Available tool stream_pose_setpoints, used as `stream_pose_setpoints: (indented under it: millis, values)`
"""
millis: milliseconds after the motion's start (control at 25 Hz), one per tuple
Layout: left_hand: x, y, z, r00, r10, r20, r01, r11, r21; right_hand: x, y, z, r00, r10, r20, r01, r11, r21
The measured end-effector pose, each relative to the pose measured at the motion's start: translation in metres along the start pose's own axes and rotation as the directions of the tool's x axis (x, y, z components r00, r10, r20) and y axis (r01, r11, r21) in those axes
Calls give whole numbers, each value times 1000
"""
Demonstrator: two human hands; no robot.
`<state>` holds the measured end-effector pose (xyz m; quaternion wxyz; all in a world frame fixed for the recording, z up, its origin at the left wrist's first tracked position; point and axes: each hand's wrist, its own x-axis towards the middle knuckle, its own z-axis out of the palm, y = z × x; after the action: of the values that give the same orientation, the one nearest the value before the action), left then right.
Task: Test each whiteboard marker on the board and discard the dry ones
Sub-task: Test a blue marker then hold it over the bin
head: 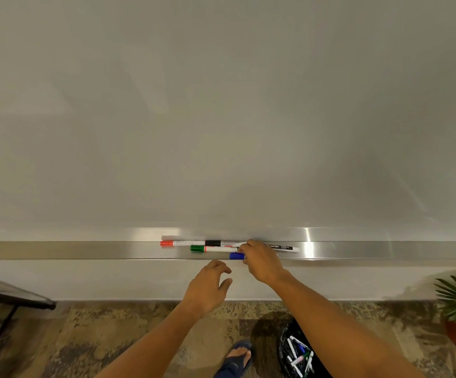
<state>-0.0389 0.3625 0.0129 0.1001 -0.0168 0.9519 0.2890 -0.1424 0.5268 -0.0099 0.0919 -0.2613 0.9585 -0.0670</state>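
1. My right hand (260, 259) sits at the centre of the frame, knuckles toward me, fingers curled down onto the metal marker tray (85, 250) and pinching a blue-capped marker (236, 255) at the tray's front edge.
2. Only the blue cap shows to the left of my fingers; the rest of that marker is hidden under my hand.
3. My left hand (207, 287) hangs just below and left of the right one, in front of the wall under the tray. Its fingers are loosely bent, thumb apart, and it holds and touches nothing.
4. Three more markers lie on the tray beside my right hand: a red-capped marker (176, 243) at the back, a green-capped marker (210, 248) in front of it, and a black marker (282, 247) whose printed barrel sticks out to the right from behind my hand.
5. A black band crosses the back row near the red-capped marker's barrel; I cannot tell which marker it belongs to.
6. The whiteboard (221, 105) fills the upper frame.
7. In the lower right, behind my right forearm, a black bag (296, 353) on the floor holds several markers, partly hidden.
8. At the far left edge, a white object on the tray is cut off and blurred.
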Motion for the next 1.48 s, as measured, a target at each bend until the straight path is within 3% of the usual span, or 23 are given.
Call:
stream_pose_setpoints:
  millis: [320, 520, 760, 960, 1120, 1480]
  values:
    - [-2, -5, -16, 998, -47, -36, 46, 998, -39, -13, -15, -14, 996, -64, -67, 65, 998, 20]
    - [-5, 5, -23, 991, -103, -85, 88, 982, -170, -41, -32, -38, 992, -51, -113, 72, 979, 189]
    - [-33, 17, -41, 978, 0, -207, -57, 961, -270, -76, -62, -62, 980, -96, -172, 144, 943, 299]
    - [-62, -1, -64, 974, -5, -226, -44, 976, -212, -94, -98, -62, 987, -112, -118, 153, 885, 440]
    - [-78, -13, -74, 972, -60, -227, -14, 950, -311, -103, -122, -61, 990, -112, -89, 143, 831, 538]
    - [-83, -36, -117, 956, 4, -294, -110, 932, -346, -91, -177, -76, 980, -71, -185, 146, 893, 427]
